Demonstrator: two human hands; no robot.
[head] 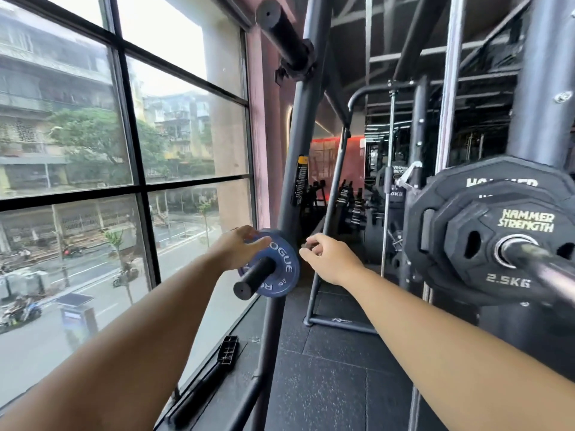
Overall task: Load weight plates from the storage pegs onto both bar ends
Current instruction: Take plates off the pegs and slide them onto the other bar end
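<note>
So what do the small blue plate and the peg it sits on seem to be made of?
The blue plate looks rubber or urethane coated: matte surface, raised letters, no shine. Its core cannot be seen. The peg looks like steel with a black matte coat or sleeve: smooth, round, faint highlights only. The left hand grips the plate's upper edge.

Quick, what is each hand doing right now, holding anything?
Left hand: fingers gripping the top edge of the blue plate on its storage peg.
Right hand: fingers loosely curled beside the plate, holding nothing.
</note>
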